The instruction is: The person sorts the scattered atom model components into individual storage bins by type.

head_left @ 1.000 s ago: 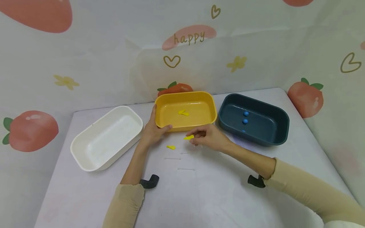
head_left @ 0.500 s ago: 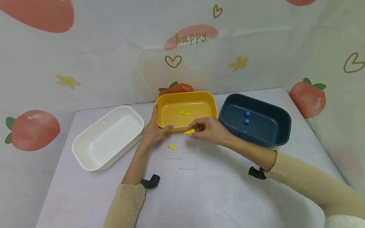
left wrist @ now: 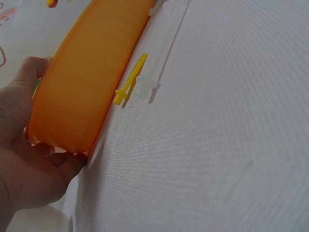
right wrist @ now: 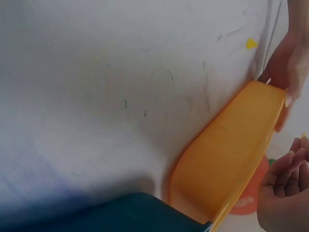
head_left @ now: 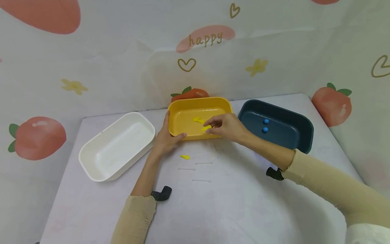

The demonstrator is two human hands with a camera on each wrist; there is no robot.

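Observation:
My left hand (head_left: 166, 139) grips the left end of the yellow bin (head_left: 178, 134), thumb along its front rim. In the left wrist view, its fingers wrap round the bin's end. My right hand (head_left: 230, 128) is over the bin's front right part, pinching a small pointed yellow plastic piece (head_left: 206, 128) between thumb and fingertips. Similar yellow pieces (head_left: 198, 120) lie on the bin floor. Another yellow piece (head_left: 185, 157) is on the table in front; the left wrist view shows this piece (left wrist: 129, 82) as slim, with a short crossbar near one end.
Several thin clear sticks (head_left: 201, 180) lie on the white table in front of the yellow bin. A white bin (head_left: 117, 149) stands at the left. To the right, a dark blue bin (head_left: 286, 135) holds blue balls (head_left: 265, 129). A printed cloth hangs behind the table.
My right hand has moved up and forward from in front of the yellow bin to over it, carrying the yellow piece. My left hand keeps its grip on the bin.

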